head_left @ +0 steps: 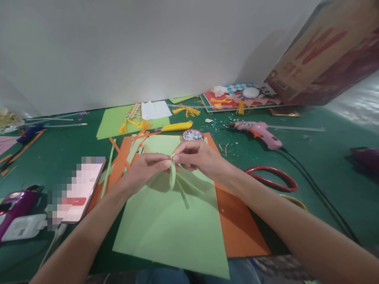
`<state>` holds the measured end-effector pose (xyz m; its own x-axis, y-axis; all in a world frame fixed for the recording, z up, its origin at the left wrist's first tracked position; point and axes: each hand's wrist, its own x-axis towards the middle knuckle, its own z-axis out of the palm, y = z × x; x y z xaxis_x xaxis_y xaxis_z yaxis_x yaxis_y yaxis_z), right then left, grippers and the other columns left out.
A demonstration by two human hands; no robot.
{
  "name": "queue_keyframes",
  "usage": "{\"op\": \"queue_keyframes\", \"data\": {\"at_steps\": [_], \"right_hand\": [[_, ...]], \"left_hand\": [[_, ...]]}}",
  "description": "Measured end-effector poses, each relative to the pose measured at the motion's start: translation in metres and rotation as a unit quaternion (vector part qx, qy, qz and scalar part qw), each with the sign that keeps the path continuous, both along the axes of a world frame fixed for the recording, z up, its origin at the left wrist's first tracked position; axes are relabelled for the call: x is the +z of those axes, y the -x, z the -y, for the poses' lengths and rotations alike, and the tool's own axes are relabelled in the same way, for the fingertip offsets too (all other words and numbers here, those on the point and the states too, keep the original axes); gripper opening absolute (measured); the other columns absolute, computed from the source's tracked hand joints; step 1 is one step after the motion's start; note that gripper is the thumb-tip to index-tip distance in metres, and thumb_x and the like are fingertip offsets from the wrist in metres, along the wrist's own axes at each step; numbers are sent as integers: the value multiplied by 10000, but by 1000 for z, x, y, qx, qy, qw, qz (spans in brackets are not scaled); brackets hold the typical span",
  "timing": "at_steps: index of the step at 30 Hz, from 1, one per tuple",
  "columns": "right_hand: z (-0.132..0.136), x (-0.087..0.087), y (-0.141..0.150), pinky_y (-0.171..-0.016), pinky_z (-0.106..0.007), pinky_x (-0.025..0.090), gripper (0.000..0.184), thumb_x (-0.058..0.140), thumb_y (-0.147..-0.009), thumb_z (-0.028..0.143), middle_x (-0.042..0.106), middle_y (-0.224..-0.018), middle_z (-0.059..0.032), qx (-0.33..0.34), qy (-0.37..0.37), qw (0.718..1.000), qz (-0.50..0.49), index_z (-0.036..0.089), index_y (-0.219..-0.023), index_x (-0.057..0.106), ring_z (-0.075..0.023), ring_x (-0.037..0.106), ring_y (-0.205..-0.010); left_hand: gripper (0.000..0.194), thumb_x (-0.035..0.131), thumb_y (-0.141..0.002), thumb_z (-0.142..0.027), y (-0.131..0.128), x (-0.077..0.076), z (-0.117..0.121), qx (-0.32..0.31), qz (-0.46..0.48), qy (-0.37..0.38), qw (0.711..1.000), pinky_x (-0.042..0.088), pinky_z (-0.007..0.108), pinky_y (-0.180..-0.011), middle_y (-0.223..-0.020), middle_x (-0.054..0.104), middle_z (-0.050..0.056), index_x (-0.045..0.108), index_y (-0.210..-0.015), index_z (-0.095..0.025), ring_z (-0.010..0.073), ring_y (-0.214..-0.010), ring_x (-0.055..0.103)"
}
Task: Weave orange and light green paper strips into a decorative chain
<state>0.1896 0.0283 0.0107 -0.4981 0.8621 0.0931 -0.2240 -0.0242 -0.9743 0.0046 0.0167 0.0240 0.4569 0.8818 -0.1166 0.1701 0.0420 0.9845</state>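
A narrow pale green paper strip (172,176), bent into a loop, hangs between my two hands. My left hand (149,166) is closed, thumb and forefinger pinching the strip from the left. From the right, my right hand (197,157) pinches the strip's top end with thumb and forefinger. Both hands meet above a light green paper sheet (171,228), which lies over an orange sheet (237,221). The strip's shadow falls on the green sheet. The ends of the strip are partly hidden by my fingers.
Behind my hands lie a yellow utility knife (177,126) and a round tin (193,135). A pink glue gun (259,132) with a trailing cord rests at right, near red-handled scissors (271,177). Orange paper strips (118,169) and a phone (79,193) are at left.
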Motion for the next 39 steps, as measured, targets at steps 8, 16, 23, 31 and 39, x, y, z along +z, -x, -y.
{"op": "queue_keyframes", "data": {"at_steps": [8,16,23,31,39], "right_hand": [[2,1,3,-403,-185,268,160,704,-712,302,600,-520,24,15,-5,1000,12,156,-709,640,-43,386,-432],[10,3,4,-473,-202,358,265,589,-785,201,556,-571,26,-183,-287,921,189,155,-1024,693,-66,393,-495],[10,-4,4,-493,-199,383,325,519,-842,209,684,-704,-14,-186,-402,864,237,163,-1127,666,-65,401,-474],[10,-4,4,-520,-220,398,347,490,-857,246,695,-715,-18,-177,-378,870,262,196,-1161,652,-83,424,-488],[10,-4,5,-496,-211,378,352,484,-847,206,693,-688,-14,-171,-398,866,251,178,-1151,659,-80,394,-470]], "left_hand": [[225,675,-733,-400,-3,-4,0,-11,42,30,999,465,309,-793,-750,716,45,697,-692,-180,206,-853,650],[211,671,-746,-390,-1,-7,-3,45,23,-28,998,425,246,-664,-683,673,7,682,-691,-187,117,-655,570],[196,662,-759,-378,-4,-3,-2,60,29,-47,997,446,236,-684,-713,691,15,683,-743,-184,122,-687,593],[212,652,-761,-382,-3,-3,-2,65,11,-58,996,463,260,-702,-745,699,36,690,-762,-173,143,-713,607],[215,649,-773,-380,-3,-5,-3,56,21,-59,996,474,255,-726,-743,705,28,698,-809,-174,142,-735,621]]}}
